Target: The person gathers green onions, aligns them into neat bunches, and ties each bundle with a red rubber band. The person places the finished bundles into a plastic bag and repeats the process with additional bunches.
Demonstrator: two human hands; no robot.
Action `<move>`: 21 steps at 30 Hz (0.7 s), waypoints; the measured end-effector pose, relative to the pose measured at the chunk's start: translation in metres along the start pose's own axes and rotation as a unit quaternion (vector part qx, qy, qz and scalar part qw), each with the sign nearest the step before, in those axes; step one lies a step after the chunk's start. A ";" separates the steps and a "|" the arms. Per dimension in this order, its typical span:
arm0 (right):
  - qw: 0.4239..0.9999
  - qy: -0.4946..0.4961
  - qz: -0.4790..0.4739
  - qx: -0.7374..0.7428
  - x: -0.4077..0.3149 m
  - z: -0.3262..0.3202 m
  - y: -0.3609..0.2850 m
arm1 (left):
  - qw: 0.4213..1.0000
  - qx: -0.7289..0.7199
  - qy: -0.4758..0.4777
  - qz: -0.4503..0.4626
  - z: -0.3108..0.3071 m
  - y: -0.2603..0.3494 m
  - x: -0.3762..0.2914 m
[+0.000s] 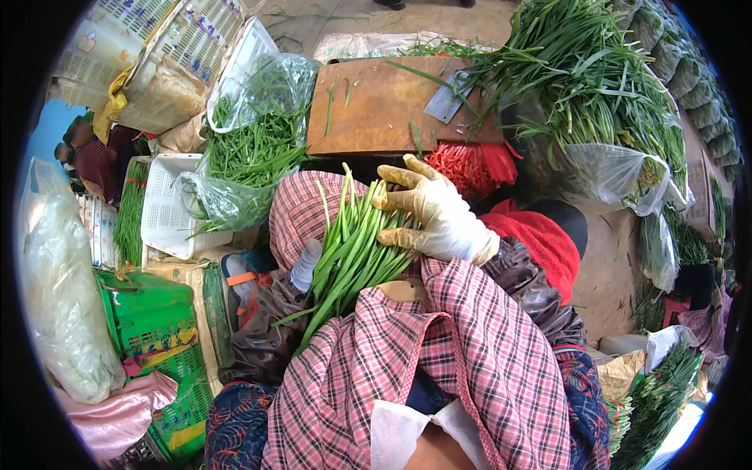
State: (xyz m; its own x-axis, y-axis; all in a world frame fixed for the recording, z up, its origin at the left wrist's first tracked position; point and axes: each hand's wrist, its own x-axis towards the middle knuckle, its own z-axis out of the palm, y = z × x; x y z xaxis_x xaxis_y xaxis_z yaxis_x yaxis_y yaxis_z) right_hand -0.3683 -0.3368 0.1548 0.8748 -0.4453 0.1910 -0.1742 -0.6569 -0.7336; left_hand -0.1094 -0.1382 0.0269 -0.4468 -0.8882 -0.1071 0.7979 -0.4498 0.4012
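A loose bunch of garlic chives (358, 252) lies above my lap, its pale cut ends towards the wooden board and its leaf tips towards my chest. Beneath it is my left hand (306, 265). Only the grey-blue cuff at that wrist shows; the leaves hide the fingers, and the bunch appears held up by this hand. My right hand (432, 214), in a white glove with yellow-stained fingers, reaches over the stem ends with its fingers spread. Some fingertips overlap the stalks. Just beyond it are red ties (470, 167), under the edge of the wooden board (364, 111).
A metal blade (449, 97) lies on the board. Chives fill a plastic bag (252, 147) at the left; a large heap (593, 88) stands at the right. Green crates (150, 317), a white crate (170, 200) and a red cloth (534, 244) are close by. A person (94, 155) sits far left.
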 end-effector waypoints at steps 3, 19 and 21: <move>0.999 0.003 0.004 -0.039 -0.001 0.009 -0.001 | 0.999 0.014 0.023 0.025 0.011 -0.010 0.000; 0.887 0.310 0.216 0.267 -0.003 -0.010 0.053 | 0.993 0.017 0.090 0.077 -0.007 -0.030 -0.018; 0.947 0.252 0.176 0.098 -0.012 -0.038 0.037 | 0.992 0.026 0.081 0.088 -0.003 -0.027 -0.019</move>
State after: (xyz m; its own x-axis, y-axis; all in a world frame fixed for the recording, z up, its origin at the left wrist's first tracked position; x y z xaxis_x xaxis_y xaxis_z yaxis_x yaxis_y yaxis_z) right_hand -0.4024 -0.3788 0.1497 0.4431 -0.8815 0.1630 -0.2847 -0.3108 -0.9069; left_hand -0.1209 -0.1097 0.0154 -0.2281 -0.9579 -0.1745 0.8340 -0.2847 0.4726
